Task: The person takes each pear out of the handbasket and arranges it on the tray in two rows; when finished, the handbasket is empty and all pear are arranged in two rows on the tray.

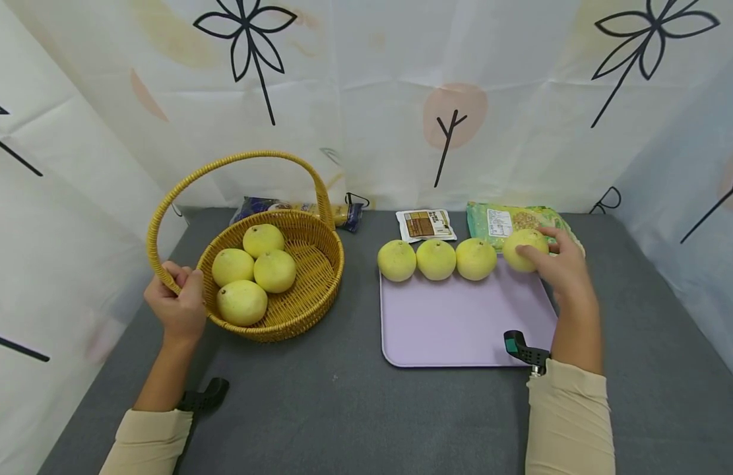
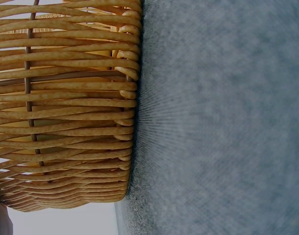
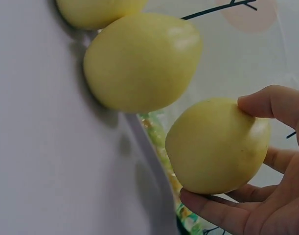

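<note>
Seen from the head and taking the middle of the purple tray [image 1: 461, 323] as the clock's centre, its near edge runs along six o'clock, with its bare surface reaching up toward three fruits [image 1: 435, 260] lined along the far edge from ten to twelve. Grey tabletop [image 1: 342, 409] stretches below six o'clock and forms a strip at nine, between the tray and the yellow wicker basket [image 1: 327, 297]. Beyond the far edge, a white packet [image 1: 425, 225] lies at eleven and a green bag [image 1: 491, 218] at one, close to the fruits; the patterned cloth [image 1: 372, 79] rises behind them.

The right hand [image 1: 559, 264] is at about half past one, thumb and fingers parted by the width of the yellow-green held fruit [image 1: 523, 251], which they pinch from opposite sides. The right-wrist view shows this fruit near the tray's rim, with a gap between it and the neighbouring fruit.

On the basket's own clock, the left hand [image 1: 179, 303] is at eight, its fingers curled round the foot of the handle [image 1: 241, 160]. Four fruits [image 1: 274, 271] sit inside, leaving the woven floor showing at three.
</note>
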Motion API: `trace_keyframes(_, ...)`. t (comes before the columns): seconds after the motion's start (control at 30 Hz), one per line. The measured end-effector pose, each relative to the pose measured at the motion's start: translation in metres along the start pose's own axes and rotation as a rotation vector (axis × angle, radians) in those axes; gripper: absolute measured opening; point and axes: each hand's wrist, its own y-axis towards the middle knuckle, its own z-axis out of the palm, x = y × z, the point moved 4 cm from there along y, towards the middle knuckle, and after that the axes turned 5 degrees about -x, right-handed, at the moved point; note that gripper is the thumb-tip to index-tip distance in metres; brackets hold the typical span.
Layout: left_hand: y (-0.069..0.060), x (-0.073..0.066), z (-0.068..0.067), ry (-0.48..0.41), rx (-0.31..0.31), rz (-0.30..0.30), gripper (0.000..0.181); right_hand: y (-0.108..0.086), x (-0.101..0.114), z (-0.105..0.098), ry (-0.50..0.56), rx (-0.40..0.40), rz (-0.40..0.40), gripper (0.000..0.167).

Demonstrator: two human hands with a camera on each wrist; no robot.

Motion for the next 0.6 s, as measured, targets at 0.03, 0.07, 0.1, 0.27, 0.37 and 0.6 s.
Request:
trace_keyframes(0.03, 0.000, 0.000, 0.000, 0.004, 0.001, 0.002, 0.030, 0.001, -0.003, 0.001, -0.009, 0.012, 0.000, 0.075)
trace_keyframes(0.07, 0.001, 0.000, 0.000, 0.005, 0.001, 0.004, 0.030, 0.001, -0.005, 0.001, -0.012, 0.021, -0.004, 0.075)
trace_keyframes(0.1, 0.001, 0.000, 0.000, 0.009, 0.002, 0.006, 0.030, 0.002, -0.007, 0.003, -0.014, 0.030, -0.001, 0.075)
trace_keyframes(0.27, 0.001, -0.001, 0.001, 0.002, 0.003, 0.004, 0.030, 0.003, -0.013, 0.008, 0.002, 0.051, 0.025, 0.073)
trace_keyframes(0.37, 0.001, 0.000, 0.000, -0.002, 0.001, 0.000, 0.031, 0.004, -0.016, 0.009, -0.001, 0.047, 0.036, 0.074)
trace_keyframes(0.6, 0.000, -0.001, 0.000, -0.009, -0.001, -0.007, 0.031, 0.006, -0.017, 0.010, 0.008, 0.054, 0.049, 0.074)
